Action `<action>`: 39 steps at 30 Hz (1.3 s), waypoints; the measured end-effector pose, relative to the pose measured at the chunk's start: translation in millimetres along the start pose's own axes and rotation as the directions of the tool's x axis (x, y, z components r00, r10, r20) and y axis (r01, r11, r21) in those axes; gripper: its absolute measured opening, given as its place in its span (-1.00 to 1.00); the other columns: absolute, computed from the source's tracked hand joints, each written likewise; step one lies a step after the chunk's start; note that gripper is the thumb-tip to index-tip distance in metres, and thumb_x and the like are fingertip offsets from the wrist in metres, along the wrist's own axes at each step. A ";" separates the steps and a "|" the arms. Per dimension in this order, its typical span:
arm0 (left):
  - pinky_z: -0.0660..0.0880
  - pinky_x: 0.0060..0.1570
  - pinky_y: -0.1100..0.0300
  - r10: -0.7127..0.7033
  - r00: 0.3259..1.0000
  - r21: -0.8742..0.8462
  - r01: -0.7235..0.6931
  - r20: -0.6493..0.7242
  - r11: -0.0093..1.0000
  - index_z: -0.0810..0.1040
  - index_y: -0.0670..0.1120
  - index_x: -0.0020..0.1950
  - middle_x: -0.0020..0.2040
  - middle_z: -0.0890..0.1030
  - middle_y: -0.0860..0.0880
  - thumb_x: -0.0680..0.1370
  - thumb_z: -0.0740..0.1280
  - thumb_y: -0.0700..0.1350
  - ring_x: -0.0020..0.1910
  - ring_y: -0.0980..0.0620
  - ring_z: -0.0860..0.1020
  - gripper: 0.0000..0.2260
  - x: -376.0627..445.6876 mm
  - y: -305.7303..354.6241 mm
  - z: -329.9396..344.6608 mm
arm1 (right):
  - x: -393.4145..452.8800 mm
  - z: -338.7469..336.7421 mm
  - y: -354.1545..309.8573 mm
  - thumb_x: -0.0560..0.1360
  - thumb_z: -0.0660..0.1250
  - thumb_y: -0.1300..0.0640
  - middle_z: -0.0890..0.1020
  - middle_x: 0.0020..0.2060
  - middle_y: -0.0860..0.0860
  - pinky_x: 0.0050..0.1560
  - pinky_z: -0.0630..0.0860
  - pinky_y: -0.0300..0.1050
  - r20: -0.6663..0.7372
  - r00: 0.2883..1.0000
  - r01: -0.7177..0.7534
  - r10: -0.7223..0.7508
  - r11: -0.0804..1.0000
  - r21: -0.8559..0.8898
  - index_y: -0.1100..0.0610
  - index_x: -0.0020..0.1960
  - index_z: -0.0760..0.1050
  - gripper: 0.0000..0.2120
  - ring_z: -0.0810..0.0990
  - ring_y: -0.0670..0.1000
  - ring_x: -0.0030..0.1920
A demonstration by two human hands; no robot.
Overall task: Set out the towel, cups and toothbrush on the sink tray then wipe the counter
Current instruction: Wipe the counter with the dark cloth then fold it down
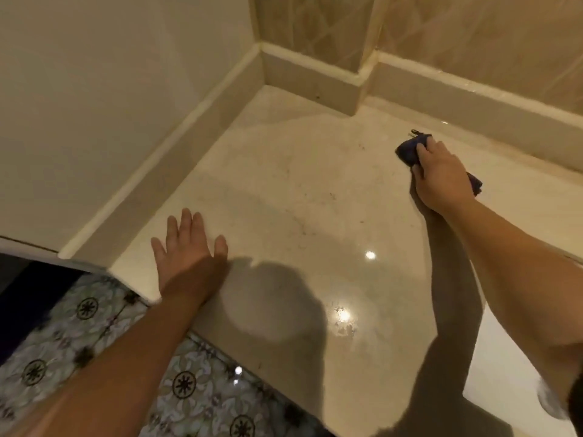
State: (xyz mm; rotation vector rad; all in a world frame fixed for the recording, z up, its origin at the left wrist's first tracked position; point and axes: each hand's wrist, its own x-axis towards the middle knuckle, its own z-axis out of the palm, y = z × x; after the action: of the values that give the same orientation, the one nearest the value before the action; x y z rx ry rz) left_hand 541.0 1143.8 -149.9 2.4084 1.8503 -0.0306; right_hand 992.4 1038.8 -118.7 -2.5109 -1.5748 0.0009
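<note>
A glossy beige marble counter (284, 190) fills the middle of the view. My right hand (441, 175) presses a crumpled dark blue cloth (408, 149) onto the counter near the back wall; the cloth sticks out past my fingers and behind my wrist. My left hand (189, 250) lies flat on the counter's left front corner, fingers spread, holding nothing. No towel, cups, toothbrush or tray are in view.
A raised beige backsplash (309, 80) runs along the left and back walls, with a tiled column jutting out at the back. Below the counter's front edge is patterned floor tile (94, 316). A white sink rim (504, 357) shows at the lower right.
</note>
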 end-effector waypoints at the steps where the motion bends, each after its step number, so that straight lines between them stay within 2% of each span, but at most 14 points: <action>1: -0.03 0.45 -0.26 0.001 1.000 -0.003 -0.001 -0.008 1.000 0.17 -0.09 0.55 0.60 0.13 -0.08 0.56 -0.05 0.20 0.57 -0.11 0.02 -0.37 0.9 0.1 -0.2 | 2.5 -0.6 -2.8 0.55 0.17 0.23 0.45 0.16 0.31 0.03 0.41 0.26 -0.001 1.000 0.005 -0.005 1.000 -0.017 0.31 0.14 0.40 -0.79 0.41 0.31 0.07; 6: -0.08 0.47 -0.24 0.004 1.000 -0.020 -0.005 -0.006 1.000 0.12 -0.08 0.57 0.61 0.08 -0.07 0.56 -0.06 0.21 0.57 -0.09 -0.03 -0.37 -1.4 4.5 -6.8 | -50.7 -12.5 -41.9 0.53 0.27 0.31 0.45 0.32 0.32 0.22 0.38 0.23 0.051 0.988 0.139 -0.145 0.984 0.109 0.37 0.28 0.43 -0.66 0.45 0.37 0.23; 12: -0.12 0.48 -0.25 0.031 0.999 -0.052 -0.031 0.013 0.998 0.05 -0.11 0.59 0.62 0.02 -0.08 0.59 -0.11 0.23 0.58 -0.12 -0.07 -0.35 -6.0 4.9 -13.5 | -237.9 -16.8 -132.2 0.48 0.38 0.22 0.45 0.38 0.22 0.34 0.35 0.18 0.118 0.903 0.374 -0.414 0.890 0.262 0.26 0.35 0.45 -0.54 0.42 0.24 0.37; 16: -0.14 0.48 -0.26 0.041 0.998 -0.045 -0.040 0.037 0.998 0.01 -0.11 0.60 0.63 -0.03 -0.07 0.60 -0.12 0.22 0.58 -0.12 -0.10 -0.35 -8.0 5.9 -14.7 | -318.4 -16.1 -169.2 0.47 0.40 0.13 0.43 0.41 0.14 0.35 0.31 0.20 0.168 0.839 0.480 -0.517 0.849 0.221 0.15 0.39 0.43 -0.50 0.41 0.16 0.40; 19: -0.15 0.48 -0.27 0.044 0.997 -0.056 -0.041 0.064 0.998 -0.01 -0.11 0.61 0.63 -0.05 -0.07 0.61 -0.13 0.21 0.58 -0.12 -0.12 -0.37 -8.1 4.4 -17.2 | -342.6 -22.6 -187.0 0.38 0.49 0.14 0.42 0.41 0.13 0.32 0.35 0.20 0.208 0.832 0.478 -0.515 0.854 0.204 0.15 0.39 0.44 -0.40 0.40 0.16 0.40; 22: -0.17 0.48 -0.27 0.071 0.997 -0.086 -0.067 0.044 0.994 0.04 -0.11 0.60 0.62 -0.01 -0.07 0.63 -0.11 0.18 0.58 -0.11 -0.11 -0.39 -9.8 3.2 -18.9 | -356.2 -28.2 -201.8 0.48 0.38 0.19 0.32 0.46 0.09 0.44 0.19 0.17 0.230 0.857 0.386 -0.461 0.870 0.308 0.14 0.43 0.40 -0.48 0.26 0.13 0.47; 24: -0.22 0.49 -0.22 0.108 0.992 -0.129 -0.115 -0.062 0.985 0.11 -0.10 0.59 0.62 0.05 -0.07 0.65 -0.07 0.12 0.58 -0.08 -0.11 -0.45 -15.2 0.3 -19.0 | -366.2 -33.5 -213.3 0.63 0.14 0.10 0.19 0.51 -0.04 0.53 -0.05 -0.05 0.283 0.859 0.237 -0.427 0.820 0.521 0.08 0.48 0.31 -0.58 0.10 -0.06 0.52; 26: -0.27 0.49 -0.13 0.095 0.982 -0.279 -0.139 -0.166 0.950 0.16 -0.09 0.58 0.61 0.09 -0.06 0.67 -0.02 0.05 0.58 -0.04 -0.09 -0.51 -30.0 -3.9 -19.2 | -376.8 -41.9 -223.9 0.66 0.08 0.02 0.31 0.48 -0.11 0.50 0.10 -0.22 0.444 0.815 -0.059 -0.371 0.710 0.701 0.02 0.47 0.33 -0.61 0.22 -0.22 0.46; 28: -0.19 0.52 -0.06 0.040 0.988 -0.523 -0.114 -0.151 0.844 0.20 -0.09 0.56 0.60 0.15 -0.06 0.68 0.05 0.00 0.58 -0.01 -0.02 -0.55 -58.8 -7.5 -25.8 | -387.8 -56.0 -234.6 0.64 0.18 0.10 0.54 0.33 -0.02 0.28 0.37 -0.28 0.607 0.710 -0.452 -0.357 0.429 0.782 0.06 0.39 0.45 -0.67 0.48 -0.16 0.31; 30: 0.09 0.50 -0.02 0.074 0.997 -0.739 -0.069 -0.026 0.670 0.29 -0.04 0.52 0.54 0.30 -0.07 0.68 0.11 -0.01 0.52 -0.02 0.21 -0.60 -96.6 -7.3 -41.1 | -395.2 -71.4 -244.0 0.59 0.25 0.17 0.60 0.23 0.17 0.15 0.49 -0.16 0.672 0.641 -0.722 -0.371 0.006 0.691 0.20 0.31 0.52 -0.69 0.60 0.07 0.19; 32: 0.36 0.38 -0.06 0.228 0.965 -0.857 -0.010 0.126 0.516 0.39 -0.01 0.45 0.40 0.48 -0.01 0.68 0.14 0.00 0.36 -0.01 0.45 -0.66 -137.8 -5.9 -68.7 | -395.4 -87.8 -246.8 0.56 0.26 0.19 0.53 0.24 0.30 0.11 0.55 -0.04 0.670 0.618 -0.783 -0.412 -0.250 0.569 0.32 0.33 0.45 -0.63 0.61 0.17 0.10; 34: 0.46 0.30 -0.03 0.405 0.893 -0.915 0.018 0.196 0.403 0.47 0.00 0.34 0.25 0.59 0.05 0.69 0.13 -0.02 0.22 0.09 0.56 -0.73 -176.3 -7.3 -103.9 | -391.6 -112.3 -248.8 0.59 0.22 0.19 0.49 0.26 0.32 0.14 0.54 0.02 0.615 0.648 -0.760 -0.450 -0.325 0.563 0.36 0.37 0.37 -0.60 0.58 0.19 0.10; 37: 0.50 0.11 0.28 0.578 0.794 -0.945 -0.010 0.191 0.326 0.53 0.09 0.18 0.11 0.68 0.07 0.66 0.15 0.06 0.07 0.17 0.63 -0.79 -219.1 -11.7 -167.1 | -383.0 -155.8 -253.3 0.60 0.19 0.21 0.51 0.24 0.30 0.20 0.51 0.05 0.550 0.686 -0.717 -0.476 -0.316 0.621 0.33 0.36 0.40 -0.64 0.55 0.20 0.15; 39: 0.50 0.00 0.38 0.654 0.737 -0.950 -0.052 0.171 0.307 0.57 0.11 0.16 0.07 0.69 0.11 0.55 0.19 0.20 0.07 0.17 0.63 -0.70 -242.1 -14.7 -209.5 | -381.9 -184.0 -256.8 0.59 0.22 0.22 0.51 0.27 0.31 0.20 0.50 0.04 0.523 0.726 -0.662 -0.446 -0.246 0.708 0.30 0.36 0.41 -0.63 0.53 0.21 0.17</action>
State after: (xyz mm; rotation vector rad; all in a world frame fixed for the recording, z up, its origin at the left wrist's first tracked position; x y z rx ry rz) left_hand 454.0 934.4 76.5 1.6232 0.6129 0.2578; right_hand 612.4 779.1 65.2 -0.9857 -0.4940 1.7338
